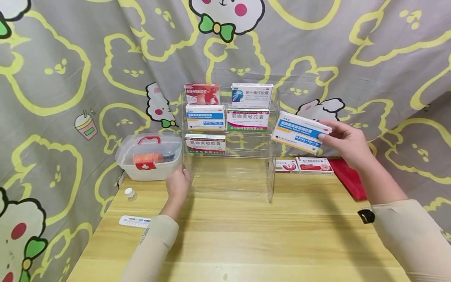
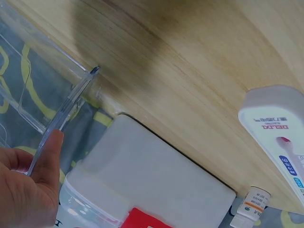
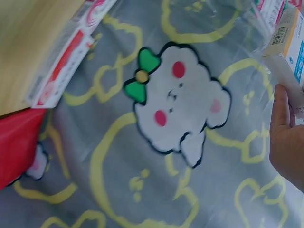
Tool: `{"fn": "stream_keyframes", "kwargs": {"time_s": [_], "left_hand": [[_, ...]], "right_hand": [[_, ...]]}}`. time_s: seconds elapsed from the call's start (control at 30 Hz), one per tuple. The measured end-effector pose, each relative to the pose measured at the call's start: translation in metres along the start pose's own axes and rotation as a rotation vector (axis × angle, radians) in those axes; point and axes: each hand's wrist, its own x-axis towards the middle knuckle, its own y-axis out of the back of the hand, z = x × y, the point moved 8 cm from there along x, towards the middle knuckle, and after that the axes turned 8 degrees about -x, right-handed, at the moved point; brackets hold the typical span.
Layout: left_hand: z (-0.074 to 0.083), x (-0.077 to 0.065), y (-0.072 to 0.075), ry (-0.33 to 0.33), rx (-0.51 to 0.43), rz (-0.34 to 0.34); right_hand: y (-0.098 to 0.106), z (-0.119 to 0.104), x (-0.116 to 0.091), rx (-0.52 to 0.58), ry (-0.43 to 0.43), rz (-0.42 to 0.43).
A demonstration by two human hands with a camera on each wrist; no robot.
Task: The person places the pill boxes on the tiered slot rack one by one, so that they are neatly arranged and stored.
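Note:
My right hand (image 1: pixel 349 144) pinches a white, blue and orange medicine box (image 1: pixel 299 134) by its right end. The box is raised and tilted, just right of a clear acrylic tiered rack (image 1: pixel 271 178). In the right wrist view the box (image 3: pixel 284 71) shows its side, with my fingers around its near end. My left hand (image 1: pixel 178 183) grips the rack's left side panel; the left wrist view shows thumb and fingers on either side of the panel (image 2: pixel 64 111). On the rack stand a red box (image 1: pixel 202 94), a white box (image 1: pixel 251 96) and several others, including a matching blue-and-orange box (image 1: pixel 205 118).
Left of the rack sits a white first-aid case (image 1: pixel 141 173) with a clear lid. A small bottle (image 1: pixel 130 194) and a white thermometer-like item (image 1: pixel 135 221) lie nearer. At right, two flat medicine boxes (image 1: pixel 314 166) lie beside a red cloth-like item (image 1: pixel 347 180). A patterned curtain (image 1: pixel 116 23) hangs behind.

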Motion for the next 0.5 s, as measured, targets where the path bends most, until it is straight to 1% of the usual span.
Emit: {"fn": "stream_keyframes", "kwargs": {"time_s": [0.13,0.3,0.5], "left_hand": [[0.001,0.000,0.001,-0.013,0.006,0.013],[-0.001,0.000,0.001,-0.009,0.005,0.013],[-0.001,-0.001,0.000,-0.010,0.001,0.019]], "right_hand": [[-0.015,-0.022,0.011,0.038,0.061,-0.018],[-0.039,-0.046,0.026,0.034,0.120,-0.042],[-0.074,-0.059,0.041,0.008,0.133,-0.078]]}}
